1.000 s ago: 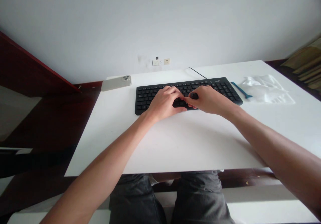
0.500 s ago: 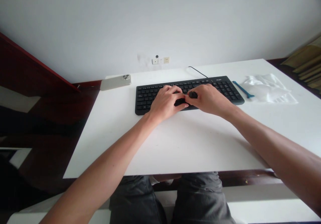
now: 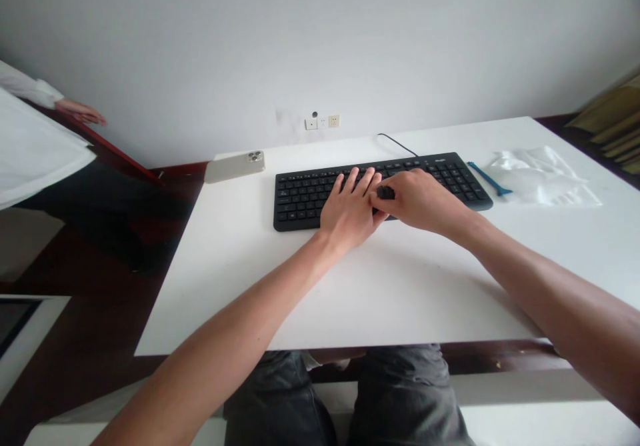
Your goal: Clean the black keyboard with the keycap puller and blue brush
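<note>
While the keyboard (image 3: 305, 196) is lying near the far edge of the tabletop (image 3: 215, 279), the left hand (image 3: 350, 209) is resting fingers-spread over it, the right hand (image 3: 417, 196) is curling there too, can't tell around what

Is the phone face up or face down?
Face down: the phone lies flat on the white table, its back camera lenses showing.

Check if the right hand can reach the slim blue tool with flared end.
Likely yes: the blue tool appears uncovered beside the flat black keyboard, and nothing tall separates it from the right hand.
</note>
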Available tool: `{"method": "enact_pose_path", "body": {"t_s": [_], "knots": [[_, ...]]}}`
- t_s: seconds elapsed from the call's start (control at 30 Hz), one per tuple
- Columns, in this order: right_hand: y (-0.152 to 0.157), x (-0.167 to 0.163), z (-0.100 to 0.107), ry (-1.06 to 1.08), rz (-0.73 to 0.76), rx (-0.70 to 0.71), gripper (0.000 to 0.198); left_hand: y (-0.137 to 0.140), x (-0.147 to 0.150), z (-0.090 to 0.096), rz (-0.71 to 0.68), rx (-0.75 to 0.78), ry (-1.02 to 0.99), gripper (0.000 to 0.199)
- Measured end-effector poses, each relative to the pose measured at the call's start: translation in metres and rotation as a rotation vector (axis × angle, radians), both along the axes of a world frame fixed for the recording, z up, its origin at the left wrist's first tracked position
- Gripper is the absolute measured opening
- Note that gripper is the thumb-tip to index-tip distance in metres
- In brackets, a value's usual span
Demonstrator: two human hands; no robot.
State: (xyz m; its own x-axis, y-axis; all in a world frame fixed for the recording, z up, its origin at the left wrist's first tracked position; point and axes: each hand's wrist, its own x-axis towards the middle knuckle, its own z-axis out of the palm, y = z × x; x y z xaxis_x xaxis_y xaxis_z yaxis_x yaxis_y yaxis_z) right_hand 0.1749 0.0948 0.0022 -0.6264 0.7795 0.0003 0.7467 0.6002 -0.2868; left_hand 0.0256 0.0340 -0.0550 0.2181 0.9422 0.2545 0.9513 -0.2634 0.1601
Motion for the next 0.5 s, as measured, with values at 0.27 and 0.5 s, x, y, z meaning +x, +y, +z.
{"method": "enact_pose_path", "body": {"t_s": [0.27, 0.5], "knots": [[-0.020, 0.003, 0.043, 0.211, -0.080, 0.091, 0.035, -0.002, 0.001, -0.002, 0.000, 0.042, -0.017, 0.064], [0.002, 0.014, 0.028, 0.196, -0.140, 0.087, 0.037, 0.000, -0.002, -0.003, -0.003, 0.035, 0.010, 0.062]]}}
